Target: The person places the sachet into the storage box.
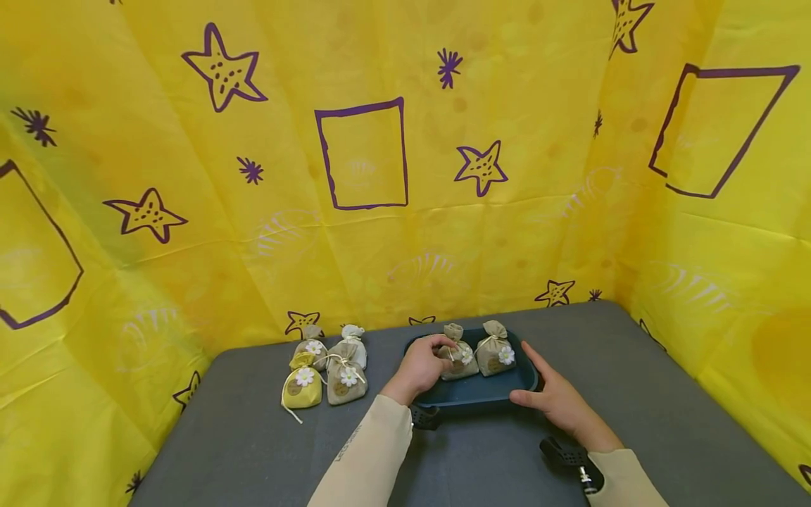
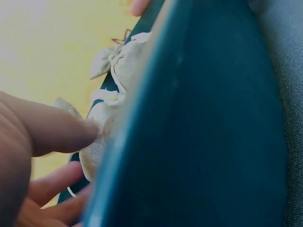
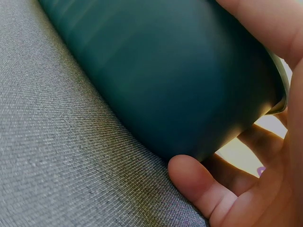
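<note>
A dark teal tray (image 1: 494,389) lies on the grey table with two beige drawstring pouches in it, each bearing a white flower. My left hand (image 1: 421,370) reaches over the tray's left end and grips the left pouch (image 1: 467,366), thumb on one side and fingers on the other. The right pouch (image 1: 496,355) stands beside it, untouched. At the tray's right end my right hand (image 1: 560,401) holds the tray, its thumb (image 3: 272,23) along the side and the other fingers around the end. Part of the left pouch is hidden by my hand.
Left of the tray stand several more pouches: a yellow one (image 1: 302,389), a beige one (image 1: 347,384), another beige one (image 1: 307,348) behind, and a white one (image 1: 357,348). A yellow patterned cloth (image 1: 380,267) hangs behind the grey table (image 1: 266,451).
</note>
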Action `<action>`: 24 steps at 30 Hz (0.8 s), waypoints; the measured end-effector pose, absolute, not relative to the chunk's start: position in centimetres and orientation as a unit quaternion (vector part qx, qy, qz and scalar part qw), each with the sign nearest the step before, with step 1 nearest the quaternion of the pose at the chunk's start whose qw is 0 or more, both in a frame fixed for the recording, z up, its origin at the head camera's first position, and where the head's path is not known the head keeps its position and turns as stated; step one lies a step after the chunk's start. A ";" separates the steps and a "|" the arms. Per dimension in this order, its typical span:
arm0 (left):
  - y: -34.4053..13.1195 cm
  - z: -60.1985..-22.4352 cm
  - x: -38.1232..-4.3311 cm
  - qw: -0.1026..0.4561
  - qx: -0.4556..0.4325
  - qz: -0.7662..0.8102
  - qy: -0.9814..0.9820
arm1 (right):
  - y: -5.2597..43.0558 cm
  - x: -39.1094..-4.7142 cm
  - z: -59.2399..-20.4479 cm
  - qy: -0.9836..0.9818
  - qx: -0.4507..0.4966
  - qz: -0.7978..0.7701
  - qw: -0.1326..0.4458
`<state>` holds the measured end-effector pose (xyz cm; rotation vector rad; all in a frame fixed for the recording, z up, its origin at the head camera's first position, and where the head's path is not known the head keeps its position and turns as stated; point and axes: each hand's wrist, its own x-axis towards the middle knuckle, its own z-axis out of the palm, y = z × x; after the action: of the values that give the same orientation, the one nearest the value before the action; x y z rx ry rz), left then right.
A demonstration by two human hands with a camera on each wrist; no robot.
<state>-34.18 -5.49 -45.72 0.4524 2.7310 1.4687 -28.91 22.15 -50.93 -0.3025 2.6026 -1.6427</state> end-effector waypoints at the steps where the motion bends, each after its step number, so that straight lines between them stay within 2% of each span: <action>1: -5.4 -45.6 -34.1 -0.008 0.140 0.473 0.870 | 22.2 -28.9 -50.9 0.841 -0.097 -0.531 0.026; 7: -5.4 -45.2 -33.3 -0.075 0.120 0.478 0.867 | 22.3 -28.9 -50.9 0.841 -0.099 -0.531 0.024; 24: -7.6 -43.9 -30.7 -0.064 0.158 0.512 0.842 | 22.2 -28.9 -50.9 0.841 -0.097 -0.531 0.030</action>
<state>-30.73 -7.61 -43.92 0.5174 2.7589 1.6768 -28.93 22.16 -50.93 -0.2984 2.5936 -1.6381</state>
